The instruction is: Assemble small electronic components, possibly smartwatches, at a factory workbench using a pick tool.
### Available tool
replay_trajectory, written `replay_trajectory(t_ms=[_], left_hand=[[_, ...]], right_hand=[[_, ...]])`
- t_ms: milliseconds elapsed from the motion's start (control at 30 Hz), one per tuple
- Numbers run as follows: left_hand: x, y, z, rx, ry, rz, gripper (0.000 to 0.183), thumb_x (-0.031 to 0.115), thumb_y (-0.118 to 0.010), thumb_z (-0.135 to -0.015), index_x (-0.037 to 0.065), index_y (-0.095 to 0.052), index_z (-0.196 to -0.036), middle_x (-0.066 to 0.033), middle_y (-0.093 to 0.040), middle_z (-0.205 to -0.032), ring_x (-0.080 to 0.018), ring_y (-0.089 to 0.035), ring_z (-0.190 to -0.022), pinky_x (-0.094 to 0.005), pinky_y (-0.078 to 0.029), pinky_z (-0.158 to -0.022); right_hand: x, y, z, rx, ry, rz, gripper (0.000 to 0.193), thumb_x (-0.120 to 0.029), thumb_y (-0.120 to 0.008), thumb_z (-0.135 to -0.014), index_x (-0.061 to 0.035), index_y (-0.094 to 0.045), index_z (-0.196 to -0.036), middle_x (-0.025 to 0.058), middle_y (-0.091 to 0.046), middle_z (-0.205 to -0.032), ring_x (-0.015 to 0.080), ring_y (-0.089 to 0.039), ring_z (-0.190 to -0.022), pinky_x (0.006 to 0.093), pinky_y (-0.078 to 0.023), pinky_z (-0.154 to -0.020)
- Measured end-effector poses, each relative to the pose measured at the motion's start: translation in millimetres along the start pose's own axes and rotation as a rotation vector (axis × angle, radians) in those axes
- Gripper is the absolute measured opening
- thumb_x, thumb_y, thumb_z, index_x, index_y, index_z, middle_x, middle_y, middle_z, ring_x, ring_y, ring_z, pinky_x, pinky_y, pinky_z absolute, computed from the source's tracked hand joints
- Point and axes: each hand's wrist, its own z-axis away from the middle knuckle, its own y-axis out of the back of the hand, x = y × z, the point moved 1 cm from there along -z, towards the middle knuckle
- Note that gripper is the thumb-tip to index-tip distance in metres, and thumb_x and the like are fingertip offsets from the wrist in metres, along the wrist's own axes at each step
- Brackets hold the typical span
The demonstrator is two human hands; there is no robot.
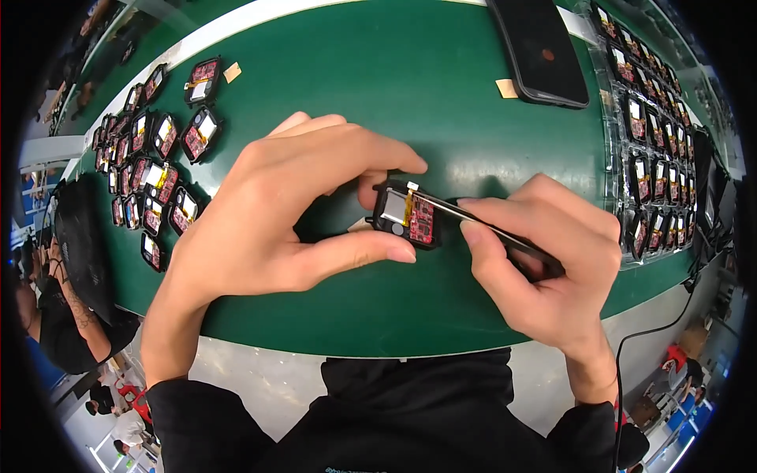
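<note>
A small black electronic device housing [422,221] lies before me, its inside showing a red circuit board, a silver battery and a yellow flex ribbon. My left hand [268,209] curves round its left side, thumb at the lower edge and fingers at the upper left corner, gripping it. Dark tweezers [505,235] are pinched between the thumb and fingers of my right hand [556,264]. Their tips reach the ribbon near the top of the board. A pale scrap of paper or tape [359,226] shows partly beside my left thumb.
Many similar housings [163,135] cluster on the left of the green tabletop [331,63]. Clear plastic trays [619,169] at the right hold more. A black phone-like slab [544,55] lies at the back, near a tan sticker [506,88]. Another person's arm [83,311] shows far left.
</note>
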Motion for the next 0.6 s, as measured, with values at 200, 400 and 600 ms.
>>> replay_trajectory(t_ms=[200, 400, 600], left_hand=[[-2.3, -1.4, -0.2, 0.000, -0.041, -0.036, 0.058, 0.039, -0.101, -0.073, 0.004, -0.081, -0.115, -0.0027, -0.071, -0.087, -0.0170, -0.057, -0.075, -0.0326, -0.042, -0.074], [-5.4, -2.3, -1.6, -0.002, -0.055, -0.036, 0.059, 0.040, -0.102, -0.072, 0.004, -0.081, -0.114, -0.0030, -0.072, -0.087, -0.0171, -0.058, -0.074, -0.0324, -0.042, -0.073], [-5.2, -1.7, 0.7, 0.006, -0.047, -0.042, 0.060, 0.042, -0.101, -0.071, 0.004, -0.082, -0.113, -0.0034, -0.073, -0.088, -0.0170, -0.059, -0.074, -0.0320, -0.042, -0.073]], right_hand=[[-3.8, -2.1, 9.4, 0.069, 0.051, 0.145, 0.034, 0.007, -0.088, -0.078, -0.0006, -0.088, -0.111, 0.0024, -0.066, -0.079, 0.0041, -0.045, -0.054, 0.0238, -0.032, -0.049], [0.7, -8.7, 8.7, 0.107, 0.139, 0.163, 0.036, 0.008, -0.089, -0.076, -0.0003, -0.088, -0.111, 0.0034, -0.066, -0.080, 0.0091, -0.054, -0.058, 0.0267, -0.041, -0.051], [-1.4, -8.8, 7.2, 0.080, 0.146, 0.167, 0.036, 0.008, -0.089, -0.076, 0.0008, -0.088, -0.111, 0.0047, -0.067, -0.080, 0.0122, -0.058, -0.060, 0.0280, -0.044, -0.052]])
